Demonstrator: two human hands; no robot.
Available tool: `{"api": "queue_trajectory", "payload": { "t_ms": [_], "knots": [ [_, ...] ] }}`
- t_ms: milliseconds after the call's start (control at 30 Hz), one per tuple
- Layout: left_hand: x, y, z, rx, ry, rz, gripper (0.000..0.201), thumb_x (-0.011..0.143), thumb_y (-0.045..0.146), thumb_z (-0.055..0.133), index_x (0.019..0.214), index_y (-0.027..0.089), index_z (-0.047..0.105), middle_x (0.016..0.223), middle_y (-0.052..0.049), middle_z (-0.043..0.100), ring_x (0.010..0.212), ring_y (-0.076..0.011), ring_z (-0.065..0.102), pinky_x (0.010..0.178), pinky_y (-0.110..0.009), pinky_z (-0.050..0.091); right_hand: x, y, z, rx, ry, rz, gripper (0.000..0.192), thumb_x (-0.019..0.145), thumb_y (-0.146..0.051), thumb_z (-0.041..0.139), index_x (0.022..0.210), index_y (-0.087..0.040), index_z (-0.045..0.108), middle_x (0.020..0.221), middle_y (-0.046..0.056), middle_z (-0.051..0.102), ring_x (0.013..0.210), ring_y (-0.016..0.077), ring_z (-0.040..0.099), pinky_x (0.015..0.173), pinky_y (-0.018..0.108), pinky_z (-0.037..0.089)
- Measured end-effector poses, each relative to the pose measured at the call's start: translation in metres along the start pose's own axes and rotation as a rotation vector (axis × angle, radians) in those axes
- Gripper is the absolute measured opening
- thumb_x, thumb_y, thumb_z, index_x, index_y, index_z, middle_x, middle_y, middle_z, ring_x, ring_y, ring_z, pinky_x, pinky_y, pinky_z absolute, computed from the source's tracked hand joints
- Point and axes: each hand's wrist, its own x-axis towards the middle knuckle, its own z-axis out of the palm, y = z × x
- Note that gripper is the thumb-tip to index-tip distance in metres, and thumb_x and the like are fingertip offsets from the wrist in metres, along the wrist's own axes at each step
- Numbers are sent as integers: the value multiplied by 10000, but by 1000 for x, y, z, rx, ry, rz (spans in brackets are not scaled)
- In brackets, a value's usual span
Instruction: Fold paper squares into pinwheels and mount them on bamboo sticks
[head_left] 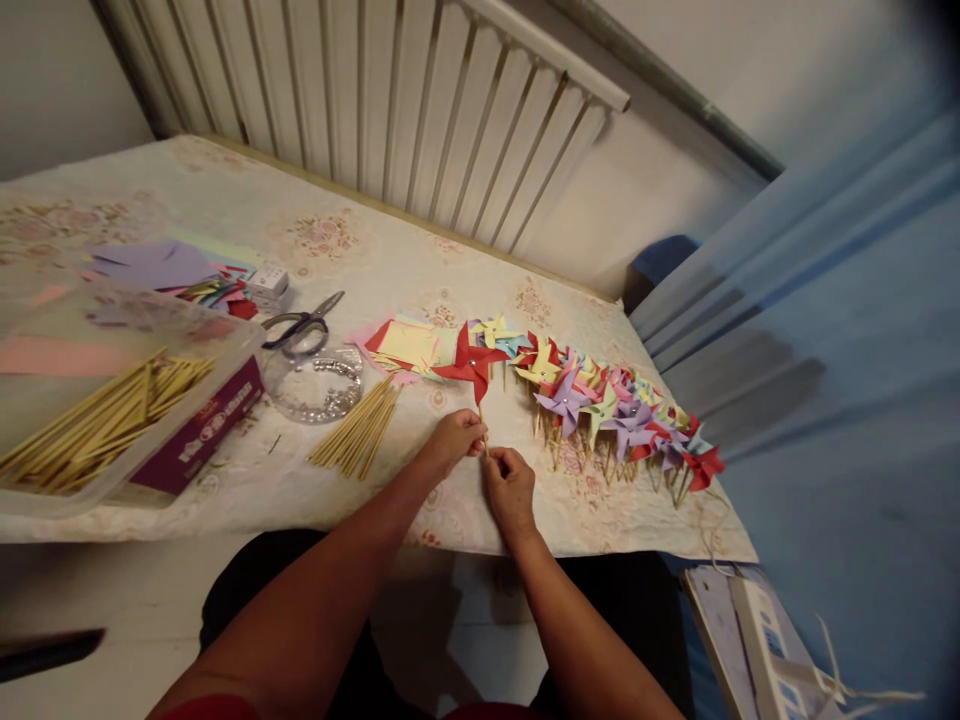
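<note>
Pinching the thin stick of a red pinwheel, my left hand and right hand meet at its lower end, over the worktop edge. Finished pinwheels lie in a row just right of it. Loose sticks, paper squares and scissors sit left.
</note>
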Motion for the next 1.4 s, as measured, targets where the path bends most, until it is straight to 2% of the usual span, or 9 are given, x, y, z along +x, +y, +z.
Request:
{"api": "queue_trajectory", "payload": {
  "t_ms": [167,400,600,900,1400],
  "knots": [
    [-1,1,0,12,-1,15,165,829,90,556,679,149,520,565,27,575,461,-58,498,499,-182,385,0,0,1,-66,-15,-46,178,853,-266,541,751,-186,664,697,0,593,663,153,519,658,275,379],
    [-3,5,0,39,38,-32,144,834,112,567,700,152,533,571,25,580,474,-68,511,518,-194,409,-1,-1,1,-100,-18,-66,210,872,-286,535,698,-192,607,669,-14,547,641,146,494,643,272,357],
    [0,0,-1,40,24,-32,131,774,89,601,690,157,527,557,28,575,473,-70,508,513,-191,400,-1,0,2,-136,-19,-90,241,882,-291,522,663,-197,559,653,-22,517,632,143,476,635,273,339],
    [5,-9,-4,59,18,-2,149,724,103,641,655,159,521,536,29,559,464,-69,496,501,-188,397,-1,-2,2,-169,-20,-107,243,892,-287,528,668,-199,557,656,-27,513,629,139,479,633,270,338],
    [1,-2,-3,45,39,-40,160,715,109,657,697,166,508,568,40,563,480,-70,506,497,-181,396,1,-2,4,-196,-15,-108,271,906,-265,503,644,-202,538,652,-22,516,630,138,465,629,269,316]
  ]
}}
